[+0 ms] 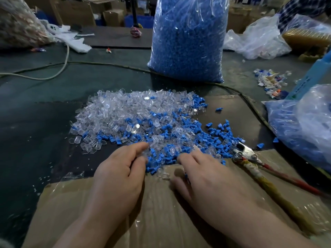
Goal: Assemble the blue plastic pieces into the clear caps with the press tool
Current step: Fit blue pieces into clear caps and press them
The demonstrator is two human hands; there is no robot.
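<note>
Two bare hands rest at the near edge of a mixed pile of small parts. The left hand (pixel 119 169) lies palm down, its fingers curled loosely with the tips among the nearest pieces; whether it pinches one of them I cannot tell. The right hand (pixel 200 178) is also palm down with fingers bent, and a small blue bit shows at its thumb side, so it seems to hold one piece, but the grip itself is hidden.

Just in front of the fingertips, and touching them, lie the blue plastic pieces (pixel 161 163): small, matte, with ribbed stems. They spread to the right and mix with the clear caps (pixel 114 111), which are glossy, transparent and roughly tubular, and which form the far and left part of the pile.

Beside the right hand, a little to its right, lies the press tool (pixel 245 153). It has a shiny metal head that touches the edge of the pile and long handles, one wrapped in yellowish tape and one red, which run toward the near right corner.

Both hands and the near part of the pile are over a flat sheet of brown cardboard (pixel 161 221), partly covered with shiny clear tape. Under it is a dark green tabletop (pixel 35 122) with small clear chips scattered on it.

Farther back, behind the pile, stands a tall clear plastic bag (pixel 188 38) filled with blue pieces. At the right edge lies another crinkled bag (pixel 304 126) with blue and clear parts inside.
</note>
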